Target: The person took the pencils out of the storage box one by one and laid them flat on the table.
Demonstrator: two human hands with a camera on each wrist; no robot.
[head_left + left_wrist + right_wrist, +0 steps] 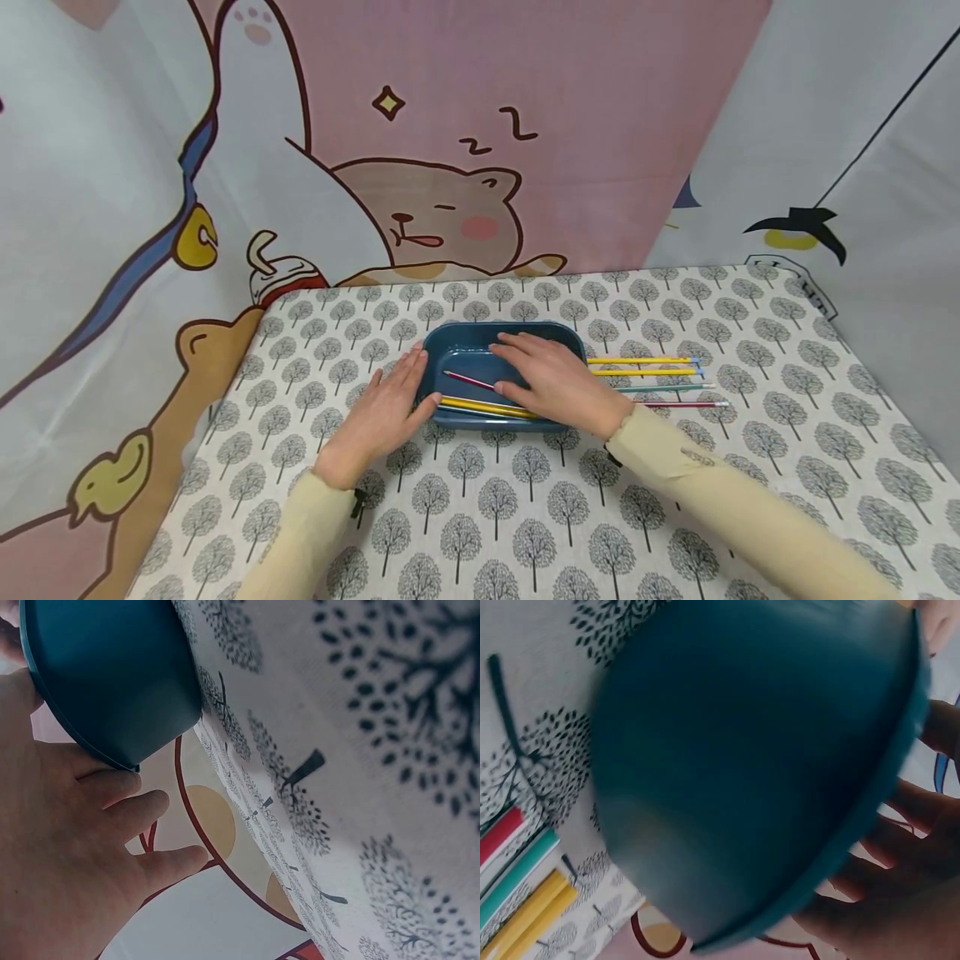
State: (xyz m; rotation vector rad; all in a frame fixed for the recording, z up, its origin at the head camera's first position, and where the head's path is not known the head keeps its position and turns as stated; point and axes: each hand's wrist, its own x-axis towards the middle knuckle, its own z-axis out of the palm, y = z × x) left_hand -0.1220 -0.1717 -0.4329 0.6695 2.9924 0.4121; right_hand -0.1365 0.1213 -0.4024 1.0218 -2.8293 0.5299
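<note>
A deep blue dish (468, 358) is sitting on the bench, straight ahead of the person. It is oblong, with rounded corners, a thin rim and a glossy inside that is catching the light. In it, yellow pencils (480, 407) are lying along the near side with a darker one beside them, and a red pencil (468, 381) is slanting across the floor of the dish.

Both hands are relaxed. The left hand (382, 408) is touching the left rim, its fingers extending and its thumb standing apart. The right hand (555, 379) is stretching over the right end, fingers spreading above the inside; whether its fingertips are touching a pencil, I cannot tell.

Just right of the dish, four more pencils are lying roughly parallel: two yellow with blue ends (645, 372), a green one (663, 388), and a dark red one (682, 404) with a pale end.

A white cloth (495, 500) with grey trees is covering the bench. Behind, a cartoon curtain (600, 125) is showing a sleeping bear (450, 217) under two Z shapes (517, 122); at right, printed lettering (816, 296) is ending in what looks like "HT", the rest hard to read.
</note>
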